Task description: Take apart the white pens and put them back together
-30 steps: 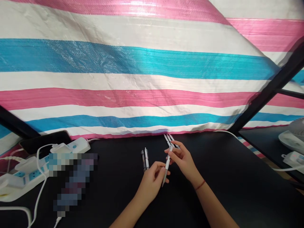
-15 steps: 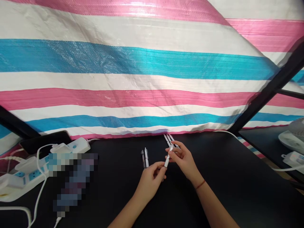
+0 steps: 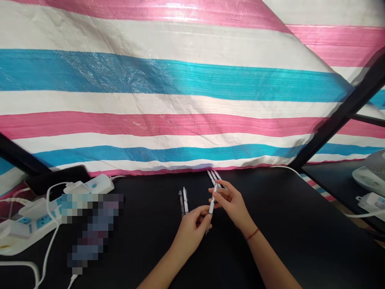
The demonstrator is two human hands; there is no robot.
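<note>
Between my two hands a white pen (image 3: 211, 206) is held at a slant above the black table (image 3: 144, 249). My left hand (image 3: 194, 224) pinches its lower end, where a dark tip pokes out below the fingers. The fingers of my right hand (image 3: 230, 202) are closed on the upper part, near the clip. Just beyond my left hand lie a dark grey pen (image 3: 181, 202) and another white pen (image 3: 185, 199), side by side. Several white pens (image 3: 213, 177) lie behind my right hand, partly hidden by it.
A white power strip (image 3: 39, 220) with plugs and cables runs along the left side, a black phone (image 3: 58, 180) behind it. A blurred-out object (image 3: 96, 233) lies closer in. Striped sheeting (image 3: 180, 124) hangs behind the table, and a black post (image 3: 327, 128) slants at right.
The held pen has become a little more upright, and its dark tip now shows more clearly below my left hand. Both hands have shifted only slightly.
</note>
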